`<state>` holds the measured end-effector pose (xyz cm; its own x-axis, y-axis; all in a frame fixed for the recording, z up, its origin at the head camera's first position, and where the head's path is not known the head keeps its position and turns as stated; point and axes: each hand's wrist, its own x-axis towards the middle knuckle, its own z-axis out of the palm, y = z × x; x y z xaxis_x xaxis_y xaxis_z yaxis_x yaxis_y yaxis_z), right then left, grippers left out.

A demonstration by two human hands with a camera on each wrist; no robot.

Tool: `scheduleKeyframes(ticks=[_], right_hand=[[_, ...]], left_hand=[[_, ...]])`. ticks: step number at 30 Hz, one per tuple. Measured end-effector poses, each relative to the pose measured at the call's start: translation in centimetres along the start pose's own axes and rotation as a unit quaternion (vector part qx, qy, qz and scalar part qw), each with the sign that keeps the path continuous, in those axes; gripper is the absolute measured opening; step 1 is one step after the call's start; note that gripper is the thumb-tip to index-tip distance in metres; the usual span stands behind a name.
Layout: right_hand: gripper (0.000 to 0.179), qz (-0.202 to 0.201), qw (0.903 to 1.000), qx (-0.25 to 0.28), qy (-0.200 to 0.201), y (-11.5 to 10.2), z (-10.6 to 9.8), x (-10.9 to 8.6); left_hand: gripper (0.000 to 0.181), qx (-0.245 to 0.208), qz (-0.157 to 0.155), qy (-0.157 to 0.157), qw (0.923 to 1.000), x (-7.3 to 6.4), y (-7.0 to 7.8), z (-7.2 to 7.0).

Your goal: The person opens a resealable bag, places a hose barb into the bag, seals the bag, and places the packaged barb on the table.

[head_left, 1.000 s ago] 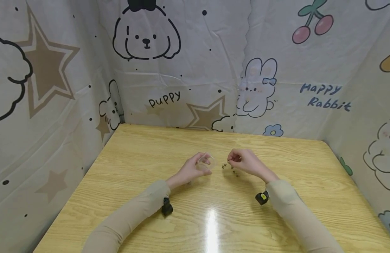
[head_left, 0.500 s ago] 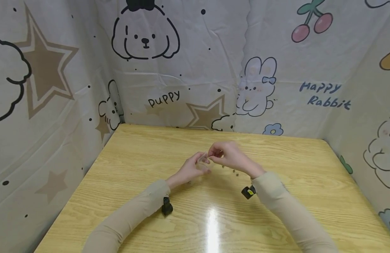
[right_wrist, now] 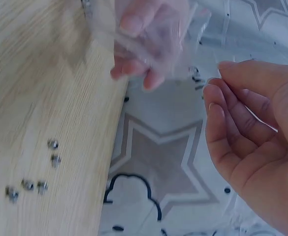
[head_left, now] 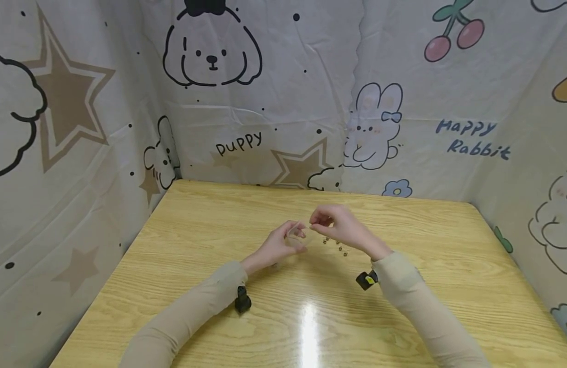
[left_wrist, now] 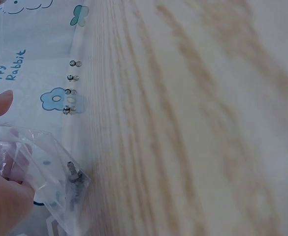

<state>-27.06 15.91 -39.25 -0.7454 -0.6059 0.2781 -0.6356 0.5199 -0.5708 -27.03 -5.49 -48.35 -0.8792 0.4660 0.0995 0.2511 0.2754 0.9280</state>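
Observation:
A clear plastic bag (left_wrist: 48, 162) is held by its edge in my left hand (head_left: 283, 241), which keeps its mouth spread between thumb and fingers. Small dark metal pieces (left_wrist: 74, 173) lie in the bag's bottom corner in the left wrist view. My right hand (head_left: 340, 227) hovers just right of the bag's mouth. In the right wrist view its thumb and fingertips (right_wrist: 215, 93) are slightly apart, with nothing visible between them. Below it on the table sit several small shiny metal pieces (right_wrist: 27, 185), like short screws or nuts; their exact kind is too small to tell.
The light wood table (head_left: 196, 225) extends around both hands. A patterned cloth (head_left: 283, 102) hangs behind it and along both sides. Each wrist wears a small black camera, one (head_left: 242, 301) on the left and one (head_left: 367, 279) on the right.
My right hand went from the metal pieces leftward to the bag's mouth, then drew back slightly to the right. My left hand has stayed nearly still with the bag.

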Motion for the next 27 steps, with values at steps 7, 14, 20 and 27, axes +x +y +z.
scheduleKeyframes(ticks=[7,14,20,27], right_hand=[[0.007,0.044,0.9989,-0.009,0.013,2.3,-0.8,-1.9],[0.006,0.081,0.9965,-0.016,-0.012,5.1,-0.6,-4.5],[0.008,0.115,0.9921,-0.024,-0.042,7.2,0.0,-6.5],[0.007,0.126,0.9904,-0.026,-0.051,8.7,0.8,-7.7]], left_hand=[[0.053,0.002,-0.001,0.008,1.0000,0.1,0.0,0.1],[0.053,0.007,0.001,0.011,0.9999,0.2,0.0,0.2],[0.052,0.007,0.000,0.009,0.9999,0.2,0.1,0.1],[0.052,0.006,0.002,0.006,1.0000,0.1,0.2,0.0]])
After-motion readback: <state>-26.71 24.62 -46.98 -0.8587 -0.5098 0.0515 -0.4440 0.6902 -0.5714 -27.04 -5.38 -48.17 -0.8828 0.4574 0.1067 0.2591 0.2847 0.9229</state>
